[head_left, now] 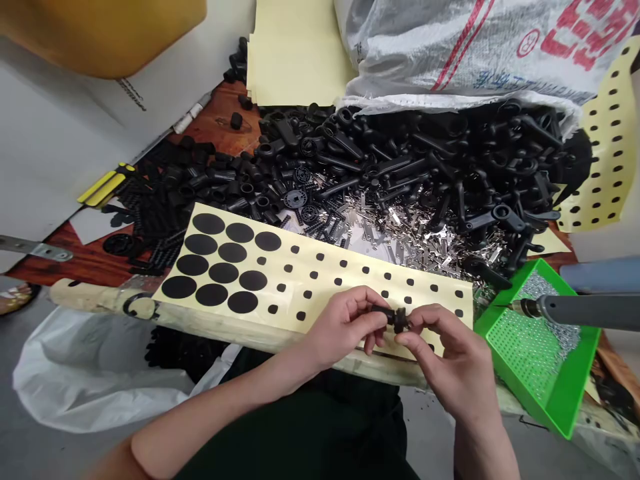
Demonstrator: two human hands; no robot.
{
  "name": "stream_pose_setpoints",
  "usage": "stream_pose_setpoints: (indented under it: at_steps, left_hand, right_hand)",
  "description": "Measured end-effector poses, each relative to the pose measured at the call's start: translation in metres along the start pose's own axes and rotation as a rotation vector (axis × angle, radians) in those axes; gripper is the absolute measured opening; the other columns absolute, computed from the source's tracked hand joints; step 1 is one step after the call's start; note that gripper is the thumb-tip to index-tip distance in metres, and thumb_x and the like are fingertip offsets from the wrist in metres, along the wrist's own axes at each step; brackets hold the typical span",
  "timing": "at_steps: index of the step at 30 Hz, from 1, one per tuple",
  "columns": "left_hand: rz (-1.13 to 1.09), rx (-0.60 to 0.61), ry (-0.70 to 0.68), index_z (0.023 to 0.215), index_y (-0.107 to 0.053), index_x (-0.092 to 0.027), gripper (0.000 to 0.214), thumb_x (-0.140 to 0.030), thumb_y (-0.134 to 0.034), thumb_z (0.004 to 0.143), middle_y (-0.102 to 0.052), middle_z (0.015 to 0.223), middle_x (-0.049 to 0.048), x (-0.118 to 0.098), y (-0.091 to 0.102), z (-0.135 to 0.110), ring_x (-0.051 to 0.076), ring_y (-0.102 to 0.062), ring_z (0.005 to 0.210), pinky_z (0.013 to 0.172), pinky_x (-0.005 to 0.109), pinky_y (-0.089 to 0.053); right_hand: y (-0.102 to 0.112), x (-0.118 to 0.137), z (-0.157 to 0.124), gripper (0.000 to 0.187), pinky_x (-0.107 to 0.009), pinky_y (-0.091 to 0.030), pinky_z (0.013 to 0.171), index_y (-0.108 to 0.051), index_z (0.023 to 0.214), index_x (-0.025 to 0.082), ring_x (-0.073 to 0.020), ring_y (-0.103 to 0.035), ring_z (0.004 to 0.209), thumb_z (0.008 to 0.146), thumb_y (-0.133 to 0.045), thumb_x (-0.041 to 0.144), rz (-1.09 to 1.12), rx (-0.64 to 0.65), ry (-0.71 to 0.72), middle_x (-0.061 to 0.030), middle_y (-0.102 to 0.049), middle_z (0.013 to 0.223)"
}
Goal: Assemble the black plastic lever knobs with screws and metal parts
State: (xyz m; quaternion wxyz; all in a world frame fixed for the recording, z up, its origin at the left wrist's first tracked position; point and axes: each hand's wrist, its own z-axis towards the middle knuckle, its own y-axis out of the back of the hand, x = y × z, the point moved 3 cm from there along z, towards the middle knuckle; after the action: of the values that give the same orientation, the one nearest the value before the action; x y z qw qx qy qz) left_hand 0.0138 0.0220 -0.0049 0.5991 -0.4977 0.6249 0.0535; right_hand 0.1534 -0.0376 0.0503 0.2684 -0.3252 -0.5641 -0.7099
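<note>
My left hand [345, 327] and my right hand [450, 353] meet at the table's near edge, both pinching a small black plastic part [395, 318] between thumb and fingertips. They hover just over a pale yellow sticker sheet [320, 280] that carries large black discs on its left and small black dots across the rest. Behind the sheet lies a big heap of black plastic lever parts [440, 167] and a scatter of small shiny metal clips [400, 233].
A green mesh tray [540, 353] of small metal bits sits at the right, with a grey power tool [585, 310] over it. A woven sack [475, 47] and blank yellow sheets [295, 53] lie at the back. A white plastic bag [85, 380] hangs below the table's left.
</note>
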Motion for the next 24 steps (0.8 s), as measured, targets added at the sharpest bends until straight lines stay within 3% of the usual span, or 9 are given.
stream_pose_setpoints:
  at_steps: [2,7,10,20,24]
  left_hand:
    - [0.009,-0.010,0.006,0.084,-0.055,-0.014,0.011,-0.022,-0.060,0.079,-0.058,0.058,-0.0024,0.000,0.000,0.000,0.007,-0.050,0.043,0.046,0.021,-0.044]
    - [0.022,-0.028,0.016,0.083,-0.057,-0.014,0.011,-0.021,-0.060,0.076,-0.057,0.055,-0.0024,-0.002,-0.001,-0.001,0.008,-0.050,0.044,0.044,0.020,-0.043]
    - [0.042,-0.048,0.026,0.083,-0.057,-0.013,0.010,-0.020,-0.059,0.075,-0.056,0.055,-0.0027,-0.003,-0.001,-0.002,0.008,-0.050,0.045,0.043,0.020,-0.042]
    - [0.025,-0.106,0.008,0.081,-0.059,-0.013,0.008,-0.016,-0.059,0.074,-0.053,0.052,-0.0042,-0.005,0.000,-0.005,0.007,-0.048,0.043,0.042,0.018,-0.039]
    - [0.024,-0.110,-0.004,0.078,-0.058,-0.013,0.006,-0.012,-0.059,0.072,-0.053,0.054,-0.0047,-0.006,-0.002,-0.005,0.006,-0.049,0.044,0.044,0.017,-0.040]
  right_hand:
    - [-0.001,-0.002,-0.002,0.015,-0.028,-0.049,0.062,-0.059,0.076,0.021,-0.0146,-0.059,0.069,0.077,-0.072,0.028,0.004,-0.020,-0.018,-0.0005,-0.060,0.072]
    - [-0.005,-0.007,-0.008,0.029,-0.030,-0.055,0.068,-0.064,0.103,0.024,-0.0168,-0.065,0.076,0.075,-0.073,0.027,0.067,-0.061,-0.084,-0.0026,-0.067,0.083]
    - [-0.006,-0.009,-0.009,0.022,-0.031,-0.057,0.069,-0.070,0.097,0.024,-0.0179,-0.067,0.078,0.076,-0.073,0.026,0.063,-0.053,-0.065,-0.0045,-0.070,0.087]
    - [-0.012,-0.001,-0.008,0.026,-0.032,-0.060,0.067,-0.072,0.100,0.023,-0.0177,-0.069,0.075,0.075,-0.073,0.019,-0.012,-0.116,0.028,-0.0059,-0.073,0.088]
    - [-0.012,-0.003,-0.008,0.025,-0.030,-0.060,0.065,-0.073,0.097,0.022,-0.0172,-0.070,0.072,0.072,-0.074,0.021,0.059,-0.093,-0.046,-0.0046,-0.074,0.084]
